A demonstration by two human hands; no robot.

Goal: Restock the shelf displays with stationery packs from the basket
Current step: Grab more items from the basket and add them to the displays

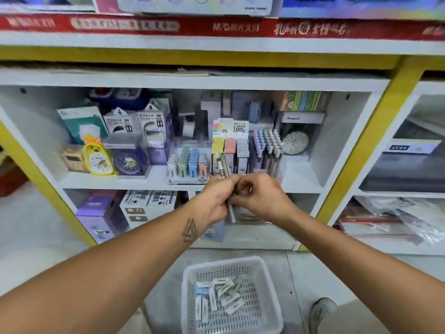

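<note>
Both my hands meet in front of the middle shelf, gripping a small bundle of slim stationery packs [224, 165] whose tops stick up above my fingers. My left hand [218, 198] holds the bundle from the left. From the right, my right hand [258, 196] pinches it. Just behind them stands the pastel refill display box [230, 148], with a second pastel display [189, 162] to its left. On the floor below sits the white mesh basket [192, 283], holding several small white packs [225, 295].
A yellow-framed white shelf unit [370, 141] holds power bank boxes [134, 121], a yellow clock [97, 156], a pen display [268, 145] and boxes on the lower shelf [147, 203]. My shoe [321, 312] stands right of the basket.
</note>
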